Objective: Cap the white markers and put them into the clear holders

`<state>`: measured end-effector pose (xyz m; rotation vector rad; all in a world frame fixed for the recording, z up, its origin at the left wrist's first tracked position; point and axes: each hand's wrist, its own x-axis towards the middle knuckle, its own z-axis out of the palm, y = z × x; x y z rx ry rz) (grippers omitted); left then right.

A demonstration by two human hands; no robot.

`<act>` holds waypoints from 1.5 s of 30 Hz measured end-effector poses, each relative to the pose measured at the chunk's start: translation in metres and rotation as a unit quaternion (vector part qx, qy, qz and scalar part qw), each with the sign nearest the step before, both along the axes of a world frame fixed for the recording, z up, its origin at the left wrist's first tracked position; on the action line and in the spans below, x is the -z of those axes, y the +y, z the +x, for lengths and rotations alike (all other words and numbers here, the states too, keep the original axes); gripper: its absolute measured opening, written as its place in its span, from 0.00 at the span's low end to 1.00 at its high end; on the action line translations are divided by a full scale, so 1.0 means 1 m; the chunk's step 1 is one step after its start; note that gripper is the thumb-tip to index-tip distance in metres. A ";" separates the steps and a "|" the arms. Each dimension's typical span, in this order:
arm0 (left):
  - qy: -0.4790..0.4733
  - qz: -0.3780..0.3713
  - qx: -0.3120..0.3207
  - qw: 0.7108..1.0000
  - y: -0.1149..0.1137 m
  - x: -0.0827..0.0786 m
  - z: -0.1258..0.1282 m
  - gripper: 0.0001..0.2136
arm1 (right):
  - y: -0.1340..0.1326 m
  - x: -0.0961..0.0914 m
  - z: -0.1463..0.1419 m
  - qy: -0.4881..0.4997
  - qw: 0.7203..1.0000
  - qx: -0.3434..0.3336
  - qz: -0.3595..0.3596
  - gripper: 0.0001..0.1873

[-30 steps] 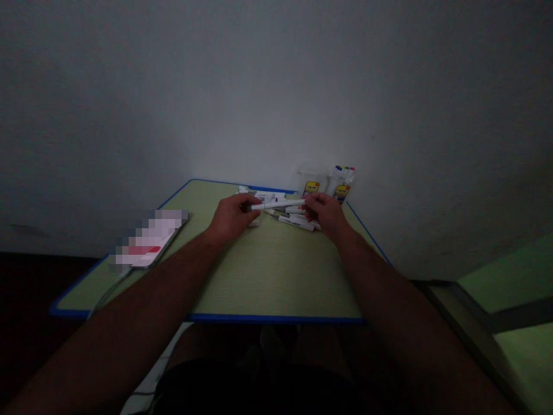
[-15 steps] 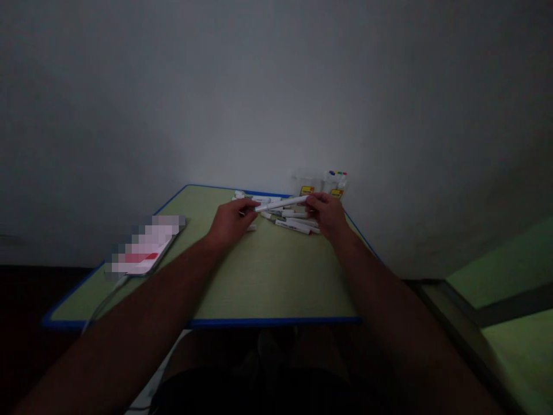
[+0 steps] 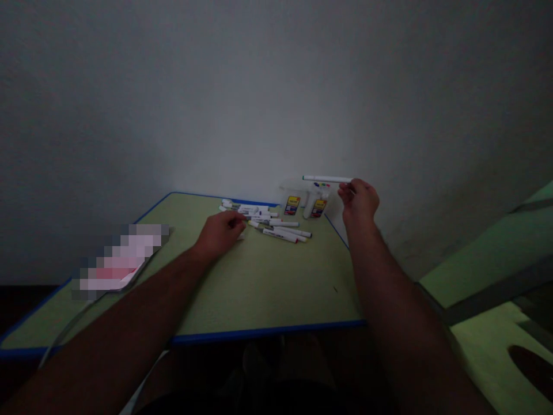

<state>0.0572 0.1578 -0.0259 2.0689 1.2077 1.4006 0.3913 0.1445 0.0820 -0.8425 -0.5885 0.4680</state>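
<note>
My right hand (image 3: 359, 200) is raised over the table's far right corner and pinches one end of a white marker (image 3: 326, 178) with a green tip, held level and pointing left. My left hand (image 3: 220, 230) rests low on the green table (image 3: 259, 288), fingers curled, touching the near left edge of a loose pile of white markers (image 3: 272, 226). I cannot tell whether it holds one. Below the raised marker stand two clear marker packs (image 3: 311, 203) with yellow labels, against the wall.
A flat pixelated item (image 3: 118, 262) with a cable lies on the table's left side. A grey wall stands right behind the table. The table has a blue rim (image 3: 268, 332). A green floor and a dark beam show at the right.
Both hands held the marker level over the pile. Now the left hand has let go and dropped to the pile, while the right hand has carried the marker up and to the right.
</note>
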 end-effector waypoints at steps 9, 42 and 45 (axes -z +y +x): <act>0.034 0.011 -0.009 0.999 0.001 0.000 -0.001 0.10 | 0.009 -0.020 0.044 -0.054 0.990 0.129 -0.024 0.06; 0.117 -0.067 -0.014 0.991 -0.003 -0.004 0.003 0.17 | 0.084 -0.007 0.028 -0.579 0.711 0.140 -0.373 0.09; 0.121 -0.062 -0.011 0.991 -0.002 -0.003 0.003 0.17 | 0.084 -0.006 0.028 -0.589 0.698 0.139 -0.383 0.10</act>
